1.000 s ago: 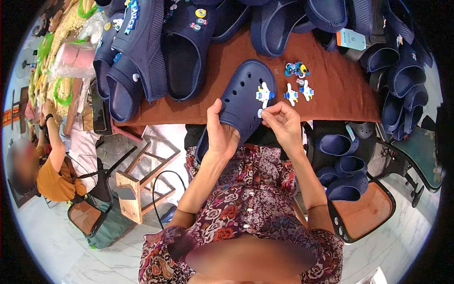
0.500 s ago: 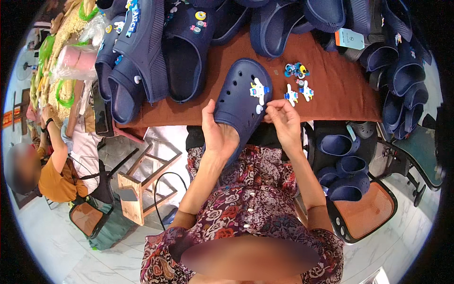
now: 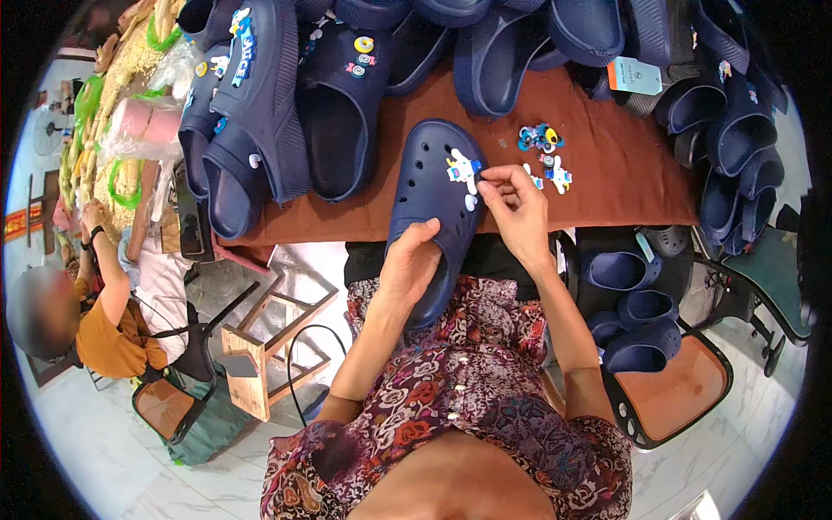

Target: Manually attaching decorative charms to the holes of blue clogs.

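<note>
Clog in hand

The navy clog (image 3: 440, 201) slants from table (image 3: 620, 169) to lap, probably light, springy foam, best held by its rim. The left hand (image 3: 411, 267) grips it there, thumb on top, fingers hidden. The right hand (image 3: 517, 206) nearly pinches beside the white charm (image 3: 463, 168); whether it grips, I cannot tell. Loose charms (image 3: 561, 178) lie beyond.

From the wearer's head, a wide fisheye view looks steeply down over a multicoloured floral-patterned blouse (image 3: 425, 381) at a navy-blue round-toed perforated clog (image 3: 429, 198) close below.
</note>
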Action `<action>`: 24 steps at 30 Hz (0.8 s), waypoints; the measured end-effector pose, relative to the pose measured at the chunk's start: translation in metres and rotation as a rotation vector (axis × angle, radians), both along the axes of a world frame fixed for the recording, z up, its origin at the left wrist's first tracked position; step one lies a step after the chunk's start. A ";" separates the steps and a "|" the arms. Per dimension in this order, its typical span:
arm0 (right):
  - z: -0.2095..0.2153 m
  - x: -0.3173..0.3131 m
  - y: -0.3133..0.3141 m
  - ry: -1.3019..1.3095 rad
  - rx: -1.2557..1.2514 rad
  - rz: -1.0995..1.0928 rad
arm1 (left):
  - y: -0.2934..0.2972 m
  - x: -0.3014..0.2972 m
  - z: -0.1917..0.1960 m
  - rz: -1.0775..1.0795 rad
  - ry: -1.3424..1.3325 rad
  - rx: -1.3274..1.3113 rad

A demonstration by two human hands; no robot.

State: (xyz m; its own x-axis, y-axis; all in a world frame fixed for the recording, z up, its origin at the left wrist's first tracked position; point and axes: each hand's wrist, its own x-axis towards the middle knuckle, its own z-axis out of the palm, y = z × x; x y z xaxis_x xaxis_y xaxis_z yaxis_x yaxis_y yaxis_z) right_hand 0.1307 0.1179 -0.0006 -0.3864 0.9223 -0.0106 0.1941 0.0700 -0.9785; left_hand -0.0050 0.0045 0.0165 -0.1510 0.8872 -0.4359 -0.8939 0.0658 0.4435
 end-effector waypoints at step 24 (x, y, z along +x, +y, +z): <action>0.002 0.028 0.005 -0.108 0.249 -0.079 | -0.012 0.006 -0.010 0.013 0.009 0.030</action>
State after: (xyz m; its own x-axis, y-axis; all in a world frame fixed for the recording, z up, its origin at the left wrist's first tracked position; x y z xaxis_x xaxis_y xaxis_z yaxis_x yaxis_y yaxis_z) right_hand 0.1586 0.1230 0.0010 -0.3220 0.9288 0.1832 0.3106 0.2864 -0.9064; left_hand 0.0010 -0.0075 0.0067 -0.1665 0.8978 -0.4076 -0.8904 0.0406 0.4533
